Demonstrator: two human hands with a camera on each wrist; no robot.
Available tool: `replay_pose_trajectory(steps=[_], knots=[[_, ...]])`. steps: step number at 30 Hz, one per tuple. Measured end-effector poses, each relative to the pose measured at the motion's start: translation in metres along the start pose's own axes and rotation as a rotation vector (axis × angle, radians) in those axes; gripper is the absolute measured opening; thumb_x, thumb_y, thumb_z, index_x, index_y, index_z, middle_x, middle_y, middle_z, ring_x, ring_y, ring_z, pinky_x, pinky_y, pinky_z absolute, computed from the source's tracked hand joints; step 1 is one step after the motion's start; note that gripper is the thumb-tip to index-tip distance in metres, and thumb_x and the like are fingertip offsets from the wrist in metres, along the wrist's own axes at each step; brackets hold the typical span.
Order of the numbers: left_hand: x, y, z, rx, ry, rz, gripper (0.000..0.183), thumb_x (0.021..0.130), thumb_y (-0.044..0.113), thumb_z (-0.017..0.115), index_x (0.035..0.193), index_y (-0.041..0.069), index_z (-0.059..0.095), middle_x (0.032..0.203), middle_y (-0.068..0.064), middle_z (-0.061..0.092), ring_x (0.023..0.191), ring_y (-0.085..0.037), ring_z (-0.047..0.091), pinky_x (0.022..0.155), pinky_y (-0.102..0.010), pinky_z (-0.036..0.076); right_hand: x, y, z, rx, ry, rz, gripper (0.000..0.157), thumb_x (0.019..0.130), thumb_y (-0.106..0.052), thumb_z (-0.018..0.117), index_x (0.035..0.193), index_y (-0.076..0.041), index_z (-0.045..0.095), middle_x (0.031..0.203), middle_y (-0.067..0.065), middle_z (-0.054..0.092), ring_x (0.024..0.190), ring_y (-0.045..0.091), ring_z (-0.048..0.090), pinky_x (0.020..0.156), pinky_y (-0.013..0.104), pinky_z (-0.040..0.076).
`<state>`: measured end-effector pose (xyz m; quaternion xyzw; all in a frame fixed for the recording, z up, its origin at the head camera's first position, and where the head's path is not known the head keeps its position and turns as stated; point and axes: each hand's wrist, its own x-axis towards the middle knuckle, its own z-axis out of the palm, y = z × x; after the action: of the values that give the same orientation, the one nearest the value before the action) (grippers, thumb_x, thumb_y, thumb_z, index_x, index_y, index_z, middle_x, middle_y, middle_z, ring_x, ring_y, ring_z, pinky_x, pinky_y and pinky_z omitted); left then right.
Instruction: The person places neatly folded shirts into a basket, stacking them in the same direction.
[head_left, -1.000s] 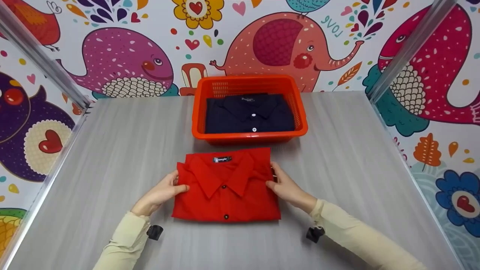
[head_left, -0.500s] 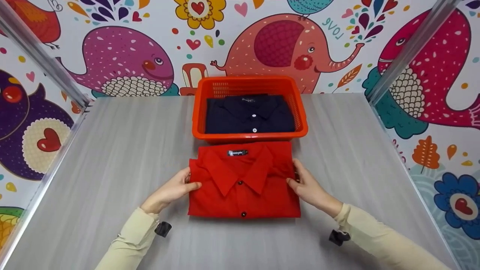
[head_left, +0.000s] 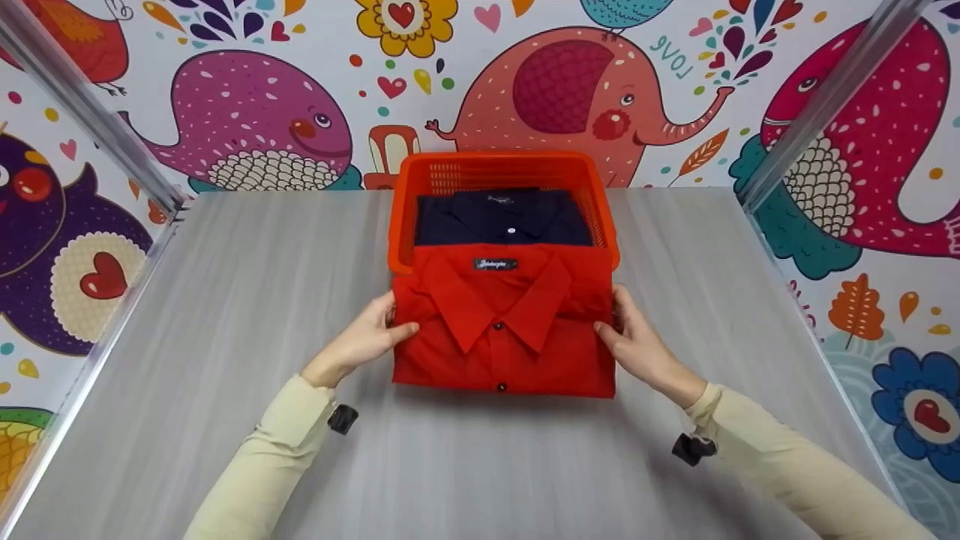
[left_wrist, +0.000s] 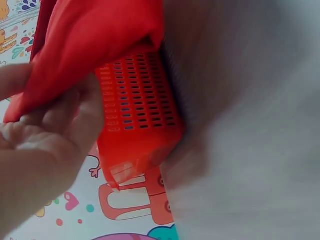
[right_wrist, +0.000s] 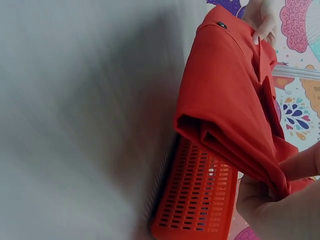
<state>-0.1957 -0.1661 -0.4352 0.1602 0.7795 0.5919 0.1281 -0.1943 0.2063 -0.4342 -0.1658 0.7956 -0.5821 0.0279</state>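
Observation:
A folded red shirt (head_left: 457, 360) with a collar and dark buttons is held up off the table, face up. My left hand (head_left: 364, 337) pinches its left edge, thumb on top and fingers beneath. At the opposite edge my right hand (head_left: 645, 349) grips it the same way, as the right wrist view also shows. The shirt's far part overlaps the front rim of an orange plastic basket (head_left: 401, 217). Inside the basket lies a folded navy shirt (head_left: 540, 217), its lower part hidden behind the red one.
The basket's slotted side (left_wrist: 135, 95) shows under the red cloth in the left wrist view. A grey wood-grain table (head_left: 262, 270) lies beneath. Cartoon-printed walls (head_left: 420, 75) with metal corner posts (head_left: 832, 105) enclose the back and sides.
Both hands have carried the red shirt right, then up and forward, from in front of the basket to over its front rim. It now covers the navy shirt's lower button.

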Motion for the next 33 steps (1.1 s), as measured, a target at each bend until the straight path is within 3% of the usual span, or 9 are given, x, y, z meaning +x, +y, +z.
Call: replay_pose_trajectory(steps=[7,13,26,33], knots=[[0.024,0.011,0.0,0.077,0.081,0.011,0.039,0.089,-0.006,0.056,0.127,-0.009,0.047,0.104,-0.014,0.059,0.096,-0.023,0.054,0.088,-0.033,0.042,0.023,0.001,-0.01,-0.031,0.067,0.036,0.036,0.092,0.015,0.039,0.127,0.007,0.035,0.121,0.024,0.051,0.112,0.029,0.047,0.089,0.026,0.038],[0.04,0.023,-0.001,0.149,0.105,0.027,0.04,0.09,-0.002,0.057,0.129,-0.006,0.048,0.104,-0.015,0.058,0.099,-0.026,0.052,0.09,-0.037,0.04,0.044,0.003,-0.024,-0.054,0.102,0.028,0.033,0.092,0.014,0.038,0.124,0.009,0.035,0.118,0.027,0.052,0.109,0.03,0.049,0.085,0.024,0.04],[0.074,0.033,-0.016,0.099,0.177,0.025,0.044,0.091,-0.006,0.055,0.133,-0.006,0.045,0.12,-0.02,0.056,0.106,-0.028,0.052,0.098,-0.039,0.039,0.091,-0.012,-0.039,-0.028,0.125,0.048,0.032,0.092,0.012,0.037,0.124,0.009,0.035,0.125,0.029,0.05,0.112,0.034,0.049,0.087,0.029,0.04],[0.093,0.047,-0.025,0.141,0.25,0.059,0.041,0.09,-0.007,0.055,0.131,-0.005,0.047,0.12,-0.021,0.057,0.105,-0.029,0.052,0.096,-0.039,0.041,0.112,-0.022,-0.044,0.045,0.145,0.171,0.034,0.093,0.012,0.038,0.127,0.007,0.035,0.129,0.026,0.048,0.109,0.026,0.049,0.087,0.028,0.041]])
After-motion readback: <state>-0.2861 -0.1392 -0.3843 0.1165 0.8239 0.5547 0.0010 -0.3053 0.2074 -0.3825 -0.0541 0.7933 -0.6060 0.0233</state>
